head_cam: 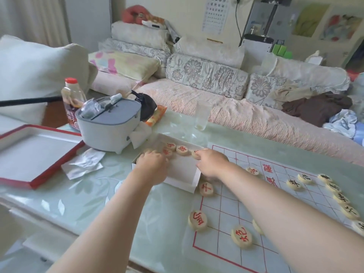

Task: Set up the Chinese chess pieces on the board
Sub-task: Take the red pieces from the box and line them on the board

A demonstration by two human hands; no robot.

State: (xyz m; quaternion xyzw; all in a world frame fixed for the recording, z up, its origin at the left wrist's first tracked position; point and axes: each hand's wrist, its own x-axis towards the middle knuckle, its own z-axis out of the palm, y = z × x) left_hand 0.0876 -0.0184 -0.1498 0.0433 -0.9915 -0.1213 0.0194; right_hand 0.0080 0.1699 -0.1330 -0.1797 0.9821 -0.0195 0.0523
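Both hands reach into the shallow white cardboard box (182, 168), kept just beside the white paper board with red grid lines (226, 211) for short carries. The left hand (151, 163) curls over the round pale wooden pieces with red characters (182, 150). The right hand (211, 162) touches one; whether either hand pinches a piece, I cannot tell.

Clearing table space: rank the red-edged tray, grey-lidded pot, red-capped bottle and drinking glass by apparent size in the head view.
1. red-edged tray
2. grey-lidded pot
3. red-capped bottle and drinking glass: similar; bottle partly hidden, so unranked.
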